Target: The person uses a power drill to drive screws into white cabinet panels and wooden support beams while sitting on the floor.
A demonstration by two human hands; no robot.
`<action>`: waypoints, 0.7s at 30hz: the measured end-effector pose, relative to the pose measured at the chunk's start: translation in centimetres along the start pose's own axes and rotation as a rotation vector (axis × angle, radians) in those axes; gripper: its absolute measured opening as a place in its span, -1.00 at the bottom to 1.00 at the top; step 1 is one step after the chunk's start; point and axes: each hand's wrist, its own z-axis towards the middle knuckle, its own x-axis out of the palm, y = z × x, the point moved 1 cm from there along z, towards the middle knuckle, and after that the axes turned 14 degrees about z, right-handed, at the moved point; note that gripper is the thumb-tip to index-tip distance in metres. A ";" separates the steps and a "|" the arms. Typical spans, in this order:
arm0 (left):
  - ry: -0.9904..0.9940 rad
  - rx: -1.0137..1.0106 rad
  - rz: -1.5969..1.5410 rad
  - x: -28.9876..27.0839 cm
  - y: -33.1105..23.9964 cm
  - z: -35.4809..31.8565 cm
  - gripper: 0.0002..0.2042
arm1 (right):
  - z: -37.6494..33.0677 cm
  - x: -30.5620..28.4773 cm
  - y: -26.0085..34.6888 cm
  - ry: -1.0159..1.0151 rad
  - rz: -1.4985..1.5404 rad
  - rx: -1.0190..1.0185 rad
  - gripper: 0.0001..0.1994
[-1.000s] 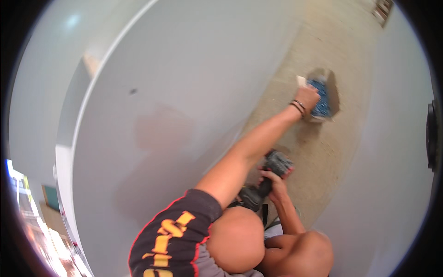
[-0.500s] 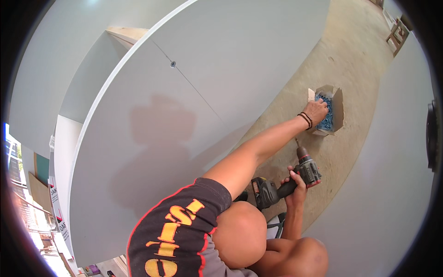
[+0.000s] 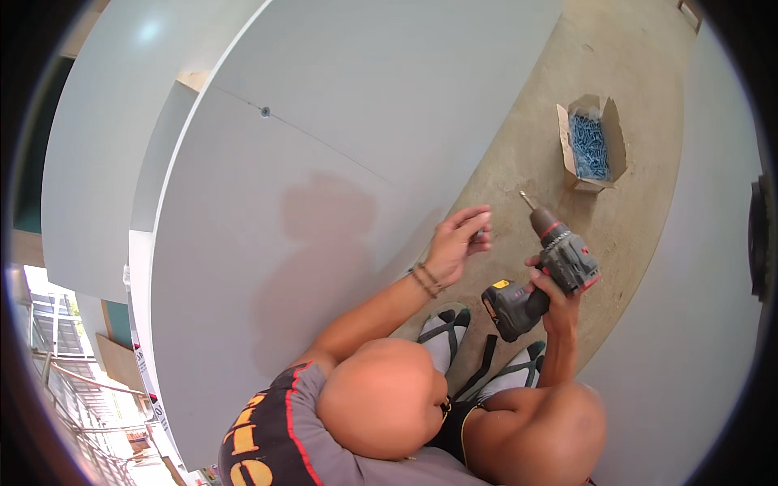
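Red-trimmed black sleeve [image 3: 271, 421], dark wristbands [image 3: 425, 281]

drill [image 3: 570, 263]: matt plstc | scrws [image 3: 589, 147]: metal | box [image 3: 565, 144]: crdbd | panel [image 3: 389, 89]: smth

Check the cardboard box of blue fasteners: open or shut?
Open: the cardboard box has its flaps raised, and blue fasteners show inside.

Large yellow-orange lettering [image 3: 244, 437], partly cut off, on a dark sleeve [image 3: 278, 425]. A yellow label [image 3: 501, 284] on the drill [image 3: 570, 263] battery [image 3: 512, 314] and red-and-black print [image 3: 156, 407] on a white edge, far left, are too small to read.
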 end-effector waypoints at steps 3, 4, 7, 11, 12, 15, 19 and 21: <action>-0.089 -0.022 -0.067 -1.6 1.3 -0.7 -0.76 | 0.6 -0.8 -0.5 0.139 -0.097 0.010 -0.65; -0.101 0.001 -0.085 -1.7 1.5 -0.5 -0.75 | 0.7 -0.9 -0.6 0.170 -0.119 0.022 -0.66; -0.127 0.075 -0.130 -3.2 1.2 -0.6 -0.71 | 0.4 1.0 -1.8 0.228 -0.127 0.081 -0.68; -0.067 0.113 -0.200 -4.3 -1.1 -1.5 -0.72 | -1.9 3.7 -1.5 0.267 -0.200 0.110 -0.68; -0.060 0.108 -0.221 -4.4 -1.4 -1.6 -0.73 | -1.9 3.7 -1.6 0.275 -0.199 0.114 -0.65; -0.025 0.111 -0.315 -4.1 -1.7 -1.7 -0.72 | -1.8 3.5 -2.0 0.273 -0.209 0.110 -0.63; -0.033 0.215 -0.250 -3.0 -1.8 -2.1 -0.72 | -1.8 3.5 -1.3 0.249 -0.214 0.079 -0.71; -0.018 0.267 -0.111 -4.5 -0.4 -1.3 -0.71 | -2.1 3.7 -1.3 0.257 -0.209 0.076 -0.70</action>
